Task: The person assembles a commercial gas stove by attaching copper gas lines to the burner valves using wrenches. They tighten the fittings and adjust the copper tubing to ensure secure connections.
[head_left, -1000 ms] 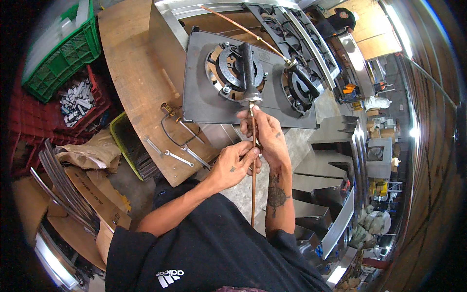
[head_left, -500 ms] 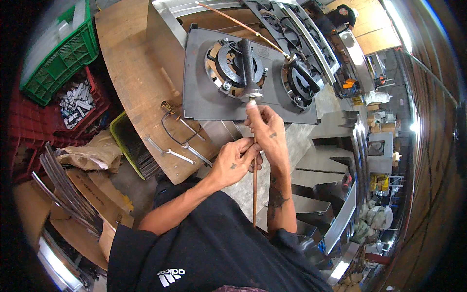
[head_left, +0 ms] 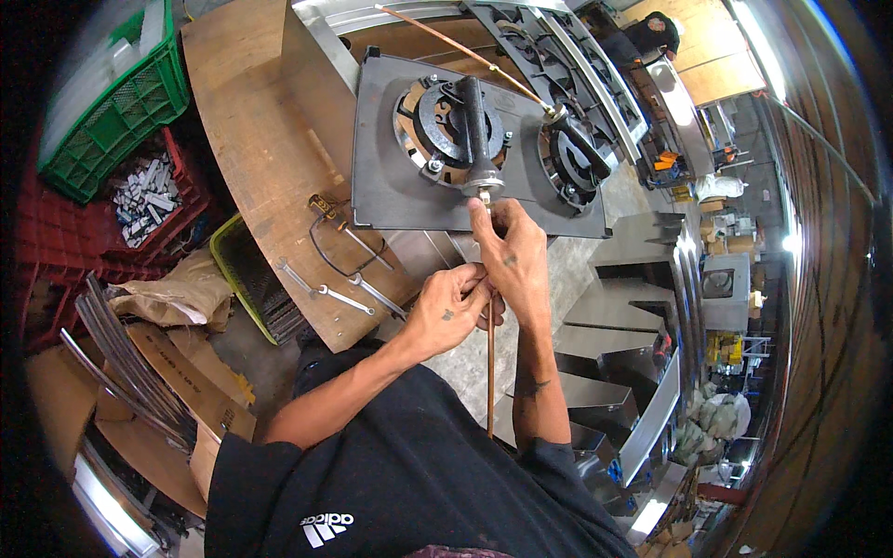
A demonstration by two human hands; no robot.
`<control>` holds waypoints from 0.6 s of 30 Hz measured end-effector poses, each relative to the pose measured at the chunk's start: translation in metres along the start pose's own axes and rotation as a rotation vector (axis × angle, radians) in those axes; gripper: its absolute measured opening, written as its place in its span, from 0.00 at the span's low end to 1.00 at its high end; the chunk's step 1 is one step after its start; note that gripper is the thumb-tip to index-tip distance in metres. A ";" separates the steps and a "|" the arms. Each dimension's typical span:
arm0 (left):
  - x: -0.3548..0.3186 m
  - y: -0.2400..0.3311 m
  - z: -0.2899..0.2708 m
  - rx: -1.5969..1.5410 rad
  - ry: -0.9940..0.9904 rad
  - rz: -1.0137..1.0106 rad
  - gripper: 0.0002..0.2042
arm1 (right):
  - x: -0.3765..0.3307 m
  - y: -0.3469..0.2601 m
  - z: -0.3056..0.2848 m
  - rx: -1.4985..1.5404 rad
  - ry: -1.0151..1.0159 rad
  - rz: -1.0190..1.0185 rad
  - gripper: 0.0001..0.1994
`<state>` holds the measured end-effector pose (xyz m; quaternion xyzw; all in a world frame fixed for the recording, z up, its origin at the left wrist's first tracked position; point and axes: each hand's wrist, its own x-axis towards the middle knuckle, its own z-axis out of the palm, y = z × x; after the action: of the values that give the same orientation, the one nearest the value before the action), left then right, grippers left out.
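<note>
Holding copper pipe (head_left: 491, 372) | left hand (head_left: 446, 312): clamped on it | right hand (head_left: 514, 256): clamped higher, left's 1 o'clock | burner (head_left: 475, 139): hands' 12 o'clock

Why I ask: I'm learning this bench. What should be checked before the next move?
1. Left hand grips the copper tube: ok, thumb and fingers pinch it.
2. Right hand at the tube's upper end: ok, fingers closed there, just below the pale fitting.
3. Tube fully seated in the fitting: cannot tell, fingers cover the joint.
4. Wrenches to hand: ok, lying on the wooden table, left of the black plate.
5. Gloves on: not ok, both hands are bare.
</note>
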<state>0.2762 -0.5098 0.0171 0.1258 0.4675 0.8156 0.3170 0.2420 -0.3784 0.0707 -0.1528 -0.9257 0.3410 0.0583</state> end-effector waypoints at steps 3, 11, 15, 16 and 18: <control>0.001 0.003 -0.001 0.014 -0.019 -0.009 0.14 | 0.005 -0.003 -0.001 0.281 -0.146 0.041 0.20; 0.000 0.002 -0.002 -0.020 -0.018 -0.018 0.13 | 0.001 -0.002 -0.002 0.540 -0.220 0.175 0.18; 0.001 -0.004 -0.001 0.057 0.053 0.024 0.12 | -0.005 -0.015 0.007 -0.336 0.136 -0.277 0.18; 0.001 -0.004 -0.002 0.096 0.047 0.059 0.12 | -0.003 -0.016 0.008 -0.497 0.156 -0.348 0.18; 0.002 -0.002 -0.004 0.070 0.001 0.003 0.12 | 0.005 -0.012 0.004 -0.260 0.044 -0.217 0.20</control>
<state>0.2734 -0.5112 0.0134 0.1371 0.4958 0.7991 0.3112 0.2338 -0.3883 0.0755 -0.0658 -0.9715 0.2069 0.0948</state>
